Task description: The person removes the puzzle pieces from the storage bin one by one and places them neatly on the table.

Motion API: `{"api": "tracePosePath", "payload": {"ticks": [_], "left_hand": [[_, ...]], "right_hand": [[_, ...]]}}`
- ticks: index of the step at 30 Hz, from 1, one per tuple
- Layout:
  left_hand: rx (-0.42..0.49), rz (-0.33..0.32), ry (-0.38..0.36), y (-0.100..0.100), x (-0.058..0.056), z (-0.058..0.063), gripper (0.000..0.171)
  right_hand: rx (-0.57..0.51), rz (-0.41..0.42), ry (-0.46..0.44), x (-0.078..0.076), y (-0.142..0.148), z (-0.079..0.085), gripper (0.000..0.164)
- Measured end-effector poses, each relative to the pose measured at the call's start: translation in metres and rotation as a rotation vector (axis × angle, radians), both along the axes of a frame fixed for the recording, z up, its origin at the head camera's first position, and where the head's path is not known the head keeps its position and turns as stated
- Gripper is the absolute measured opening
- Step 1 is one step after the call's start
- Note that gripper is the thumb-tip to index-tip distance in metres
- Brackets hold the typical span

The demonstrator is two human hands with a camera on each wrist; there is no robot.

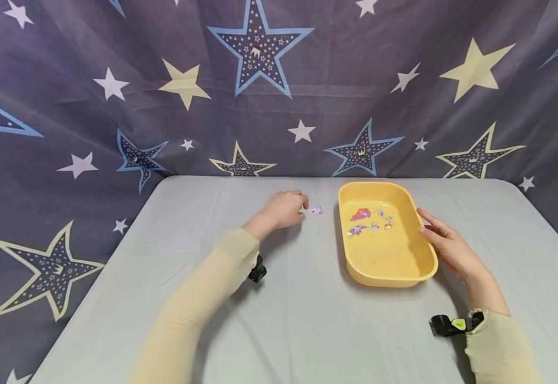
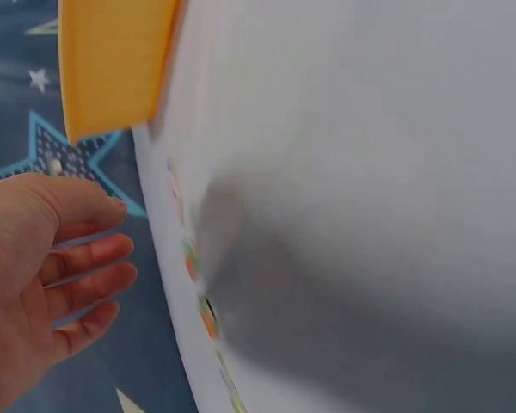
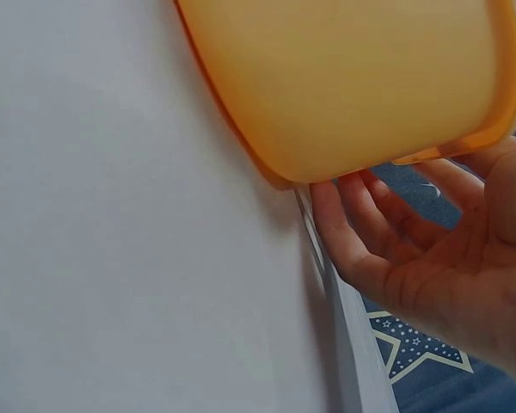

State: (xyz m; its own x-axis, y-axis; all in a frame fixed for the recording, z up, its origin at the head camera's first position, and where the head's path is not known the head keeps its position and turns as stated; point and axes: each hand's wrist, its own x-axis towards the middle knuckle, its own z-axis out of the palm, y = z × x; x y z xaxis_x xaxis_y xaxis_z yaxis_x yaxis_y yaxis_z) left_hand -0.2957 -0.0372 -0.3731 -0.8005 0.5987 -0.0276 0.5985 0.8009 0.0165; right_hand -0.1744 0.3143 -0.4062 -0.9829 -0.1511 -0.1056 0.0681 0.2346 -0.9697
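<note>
My left hand (image 1: 286,208) reaches over the back part of the table, fingers loosely bent with nothing between them in the left wrist view. Below it, a row of small flat colourful cutouts lies on the cloth, among them an orange-and-green piece (image 2: 208,317). A purple cutout (image 1: 315,210) shows just past the fingertips; others are hidden under the hand. At the right, my right hand (image 1: 452,248) holds the side of a yellow plastic tub (image 1: 394,266), thumb at the rim and fingers against the outer wall. Inside the tub lie several cutouts, including a red one (image 1: 360,214).
A light grey cloth covers the table (image 1: 327,330). Behind it hangs a dark curtain (image 1: 269,122) with star prints, meeting the table's back edge. Black wrist camera mounts (image 1: 257,269) sit under both sleeves.
</note>
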Motion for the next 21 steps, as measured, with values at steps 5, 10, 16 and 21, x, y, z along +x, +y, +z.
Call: {"api": "tracePosePath", "payload": {"ticks": [5,10,16,21], "left_hand": [[0.010,-0.040,0.031,0.014,0.006,0.008,0.022],[0.044,-0.079,0.052,0.031,0.012,0.019,0.020],[0.095,-0.112,0.033,0.054,0.021,0.027,0.021],[0.093,-0.130,0.000,0.072,0.029,0.026,0.021]], "right_hand": [[-0.001,-0.006,0.001,0.001,0.000,0.000,0.060],[-0.001,-0.010,0.005,0.001,0.000,0.002,0.059],[-0.016,0.001,0.003,0.001,0.000,0.001,0.060],[-0.040,0.004,-0.003,-0.001,0.001,-0.001,0.060]]}}
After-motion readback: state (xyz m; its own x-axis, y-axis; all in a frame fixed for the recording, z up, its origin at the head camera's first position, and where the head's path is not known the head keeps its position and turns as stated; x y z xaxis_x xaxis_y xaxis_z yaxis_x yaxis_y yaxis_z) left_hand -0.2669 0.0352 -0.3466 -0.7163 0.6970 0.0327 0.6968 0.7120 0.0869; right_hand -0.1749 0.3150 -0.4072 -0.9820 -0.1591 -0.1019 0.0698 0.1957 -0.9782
